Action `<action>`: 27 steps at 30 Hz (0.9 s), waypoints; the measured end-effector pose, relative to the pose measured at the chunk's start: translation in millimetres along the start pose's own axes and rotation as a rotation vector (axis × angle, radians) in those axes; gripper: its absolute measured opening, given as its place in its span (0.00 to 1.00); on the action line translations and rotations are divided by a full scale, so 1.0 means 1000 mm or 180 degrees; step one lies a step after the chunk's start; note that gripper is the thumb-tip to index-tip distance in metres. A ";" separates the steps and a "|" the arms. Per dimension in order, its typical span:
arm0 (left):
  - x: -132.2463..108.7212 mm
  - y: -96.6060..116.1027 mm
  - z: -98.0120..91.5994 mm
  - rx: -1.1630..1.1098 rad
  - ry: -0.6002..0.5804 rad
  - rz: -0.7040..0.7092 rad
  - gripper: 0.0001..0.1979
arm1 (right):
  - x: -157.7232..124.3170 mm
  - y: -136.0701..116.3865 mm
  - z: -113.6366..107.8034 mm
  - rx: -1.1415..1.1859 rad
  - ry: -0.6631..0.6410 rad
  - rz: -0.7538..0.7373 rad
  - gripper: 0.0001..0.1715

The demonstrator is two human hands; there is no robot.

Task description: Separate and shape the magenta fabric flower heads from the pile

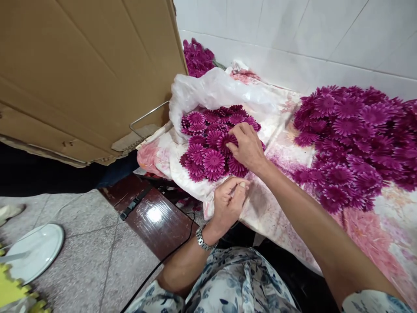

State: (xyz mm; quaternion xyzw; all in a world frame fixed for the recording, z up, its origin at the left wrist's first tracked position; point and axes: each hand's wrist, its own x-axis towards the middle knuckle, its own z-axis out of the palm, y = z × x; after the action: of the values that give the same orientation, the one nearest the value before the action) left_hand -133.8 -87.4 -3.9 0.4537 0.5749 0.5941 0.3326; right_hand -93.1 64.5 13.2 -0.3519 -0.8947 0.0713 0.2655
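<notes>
A heap of magenta artificial flower heads (208, 143) spills from a white plastic bag (208, 89) onto a floral cloth (276, 130). My right hand (246, 145) reaches into this heap, its fingers pinching one flower head at the pile's right side. My left hand (230, 200), with a metal watch on the wrist, hovers just below the heap at the cloth's edge; its fingers are curled together and whether anything small sits between them cannot be told.
A larger pile of the same flowers (355, 134) lies to the right against the white tiled wall. A big cardboard box (81, 74) stands at left. A dark wooden board (150, 213), a black cable and a white fan base (32, 250) lie on the floor.
</notes>
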 end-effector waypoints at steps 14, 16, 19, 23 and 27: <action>0.024 0.035 0.025 -0.3723 -0.0121 -0.2097 0.22 | -0.096 0.002 -0.075 -0.0307 0.1054 -0.1462 0.06; 0.026 0.042 0.038 -0.3616 -0.0144 -0.2206 0.22 | -0.124 0.003 -0.083 -0.0750 0.0816 -0.1699 0.07; 0.023 0.042 0.066 -0.3519 -0.0008 -0.2007 0.19 | -0.161 0.005 -0.091 -0.0946 0.0691 -0.1386 0.11; 0.012 0.032 0.098 -0.3160 -0.0133 -0.1779 0.20 | -0.197 0.007 -0.103 -0.0357 0.1032 -0.0715 0.13; 0.001 0.025 0.114 -0.2428 -0.0391 -0.1319 0.26 | -0.211 0.006 -0.110 0.0359 0.1419 0.0423 0.14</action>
State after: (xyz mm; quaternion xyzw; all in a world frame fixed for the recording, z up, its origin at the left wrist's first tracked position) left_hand -26.2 -45.9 12.7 0.2079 0.3724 0.6566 0.6221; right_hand 97.4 -78.4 15.6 -0.4016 -0.7835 0.0591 0.4704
